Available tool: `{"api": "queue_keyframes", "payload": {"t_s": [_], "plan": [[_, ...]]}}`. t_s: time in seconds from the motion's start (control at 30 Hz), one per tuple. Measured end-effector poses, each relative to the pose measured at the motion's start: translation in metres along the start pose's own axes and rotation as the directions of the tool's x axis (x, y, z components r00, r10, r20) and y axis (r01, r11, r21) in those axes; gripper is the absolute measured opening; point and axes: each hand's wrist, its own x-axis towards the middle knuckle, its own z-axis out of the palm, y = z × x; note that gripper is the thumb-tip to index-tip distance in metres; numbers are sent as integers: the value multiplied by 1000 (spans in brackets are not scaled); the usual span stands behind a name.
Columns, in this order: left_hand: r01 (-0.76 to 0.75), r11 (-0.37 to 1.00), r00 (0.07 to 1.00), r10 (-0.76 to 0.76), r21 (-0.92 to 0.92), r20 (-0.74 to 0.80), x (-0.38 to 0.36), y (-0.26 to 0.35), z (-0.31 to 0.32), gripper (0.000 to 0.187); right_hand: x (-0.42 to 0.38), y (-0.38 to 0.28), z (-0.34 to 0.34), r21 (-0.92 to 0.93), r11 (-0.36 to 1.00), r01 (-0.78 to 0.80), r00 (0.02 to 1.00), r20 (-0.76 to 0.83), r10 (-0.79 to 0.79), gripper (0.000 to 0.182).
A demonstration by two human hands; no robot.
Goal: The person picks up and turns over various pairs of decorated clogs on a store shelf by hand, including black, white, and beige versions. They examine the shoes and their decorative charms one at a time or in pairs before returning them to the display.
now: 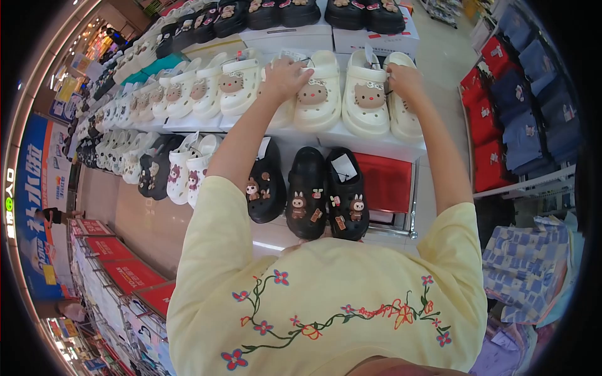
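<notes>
White clogs with beige cat-face charms stand in a row on a white shelf. My left hand [285, 78] lies over the upper part of one white clog, beside the white clog [318, 100] with a cat face; its fingers are bent, and what they grip is hidden. At the right end of the row, my right hand [403, 80] is closed at the top of the last white clog [406, 119]. Between the hands is another white clog [365, 103]. Black clogs [306, 203] with brown charms sit on the lower level, nearer my body.
More black clogs [301, 14] stand on boxes behind. A red bin [382, 182] is below the shelf at right. Racks of red and blue items [523, 100] line the right side. Red signs [132, 274] and racks are at lower left. A person [55, 216] is far left.
</notes>
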Motion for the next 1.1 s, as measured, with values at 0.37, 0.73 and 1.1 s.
{"api": "queue_keyframes", "payload": {"t_s": [0.37,0.73,1.1], "plan": [[-6,997,959,-17,-81,-282,-73,-54,-31,33,3,-3,1,96,990,103,943,-327,-67,18],[174,984,954,-162,26,-253,-167,-177,-73,47,-1,-291,34,461,795,393,919,-177,-352,47],[277,914,928,-334,-297,-164,-168,-254,-107,64,49,-401,101,482,876,-25,962,-228,153,86]]}}
